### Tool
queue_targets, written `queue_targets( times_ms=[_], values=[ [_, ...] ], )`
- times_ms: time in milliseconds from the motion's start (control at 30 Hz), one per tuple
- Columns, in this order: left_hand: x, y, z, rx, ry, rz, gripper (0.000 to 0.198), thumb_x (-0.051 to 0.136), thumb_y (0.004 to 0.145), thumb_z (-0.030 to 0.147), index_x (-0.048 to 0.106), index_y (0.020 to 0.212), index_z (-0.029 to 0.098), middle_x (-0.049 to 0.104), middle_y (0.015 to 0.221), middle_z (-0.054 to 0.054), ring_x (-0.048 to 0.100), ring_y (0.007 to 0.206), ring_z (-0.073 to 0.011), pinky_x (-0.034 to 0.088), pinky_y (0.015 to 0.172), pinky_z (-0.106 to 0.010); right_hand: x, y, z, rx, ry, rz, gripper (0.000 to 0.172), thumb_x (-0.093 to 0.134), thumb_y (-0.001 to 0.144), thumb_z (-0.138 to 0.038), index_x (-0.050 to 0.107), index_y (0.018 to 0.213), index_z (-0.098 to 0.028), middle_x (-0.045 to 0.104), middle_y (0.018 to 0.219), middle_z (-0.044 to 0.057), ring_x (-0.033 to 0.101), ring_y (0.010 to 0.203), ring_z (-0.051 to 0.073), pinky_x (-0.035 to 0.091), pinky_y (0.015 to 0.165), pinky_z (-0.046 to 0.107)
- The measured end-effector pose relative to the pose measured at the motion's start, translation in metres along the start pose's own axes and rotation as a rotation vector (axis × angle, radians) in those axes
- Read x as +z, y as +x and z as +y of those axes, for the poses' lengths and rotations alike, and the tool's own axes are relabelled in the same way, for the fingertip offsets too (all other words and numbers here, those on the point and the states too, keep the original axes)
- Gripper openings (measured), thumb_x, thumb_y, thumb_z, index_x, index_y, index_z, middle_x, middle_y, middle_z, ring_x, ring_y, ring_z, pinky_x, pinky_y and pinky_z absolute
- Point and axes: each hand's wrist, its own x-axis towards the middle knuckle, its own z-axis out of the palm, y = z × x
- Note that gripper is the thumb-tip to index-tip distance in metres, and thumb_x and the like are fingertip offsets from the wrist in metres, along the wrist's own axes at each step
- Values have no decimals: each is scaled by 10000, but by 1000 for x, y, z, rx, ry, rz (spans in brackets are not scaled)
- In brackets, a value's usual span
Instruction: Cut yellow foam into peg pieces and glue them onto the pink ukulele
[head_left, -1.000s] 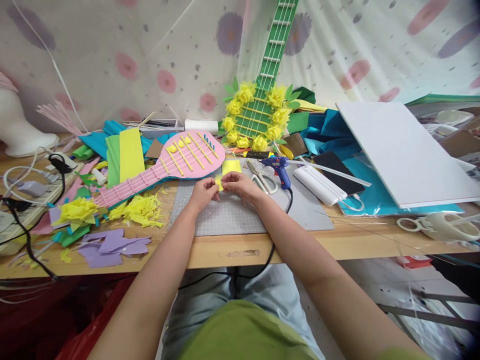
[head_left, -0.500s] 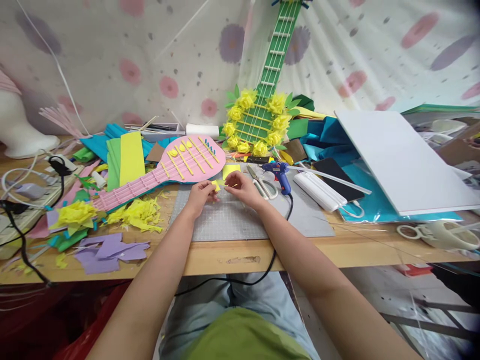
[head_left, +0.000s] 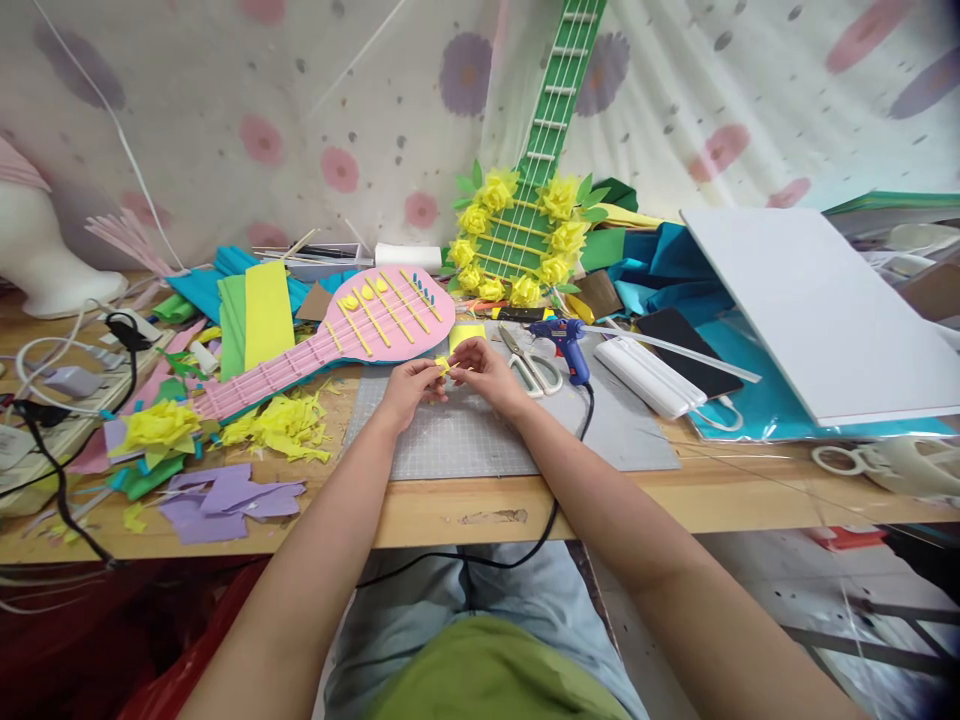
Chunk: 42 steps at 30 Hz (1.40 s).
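Observation:
Between my fingertips is a small piece of yellow crepe paper [head_left: 443,366], held above the grey cutting mat [head_left: 465,440]. My left hand [head_left: 409,390] pinches it from the left, and my right hand [head_left: 487,376] pinches it from the right, the hands almost touching. Just behind them lies a yellow paper square [head_left: 468,332]. Right of my right hand are scissors [head_left: 536,370] with pale handles and a blue glue gun [head_left: 568,350]. A pink paper instrument [head_left: 386,315] with yellow strips lies to the left, its neck pointing toward me.
A green paper guitar [head_left: 517,240] ringed with yellow paper flowers leans at the back. Yellow scraps [head_left: 281,428] and purple scraps [head_left: 229,500] litter the left. On the right are a white power bank [head_left: 649,378], a white board [head_left: 825,320] and a tape roll [head_left: 915,467]. The glue gun's black cord [head_left: 551,520] hangs over the edge.
My hands have come closer together, and the yellow strip that stretched between them now shows as a small bunched piece. The whole view has shifted slightly.

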Motion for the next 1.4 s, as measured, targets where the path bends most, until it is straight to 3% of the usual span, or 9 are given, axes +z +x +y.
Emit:
queue_targets(
  times_ms=[267, 1033, 1200, 1400],
  values=[
    [3, 0, 1, 3, 37, -33, 207, 660, 543, 287, 608, 644, 114, 541, 571, 4, 480, 477, -66, 481, 459, -231, -1, -1, -1, 82, 54, 34, 355, 692, 570, -274, 455, 825, -203, 587, 804, -19, 546, 642, 88, 460, 499, 210],
    [5, -4, 3, 9, 92, -80, 212, 639, 557, 292, 611, 674, 118, 579, 648, -24, 513, 493, -86, 497, 450, -261, 1, 1, 1, 135, 77, 138, 372, 694, 540, -302, 457, 802, -189, 567, 720, -31, 503, 533, 70, 375, 417, 189],
    [7, -2, -1, 43, 139, -35, 330, 694, 549, 399, 621, 696, 113, 573, 634, -26, 513, 484, -84, 485, 432, -248, 2, -1, -2, 175, 97, 144, 346, 684, 544, -285, 467, 796, -188, 565, 732, -33, 502, 545, 63, 378, 435, 183],
    [9, 0, -4, 76, 163, 12, 322, 693, 551, 400, 622, 668, 109, 579, 626, -25, 515, 471, -83, 480, 421, -236, 5, -2, -8, 202, 114, 145, 333, 681, 528, -253, 468, 776, -190, 556, 734, -42, 494, 543, 57, 369, 441, 178]
  ],
)
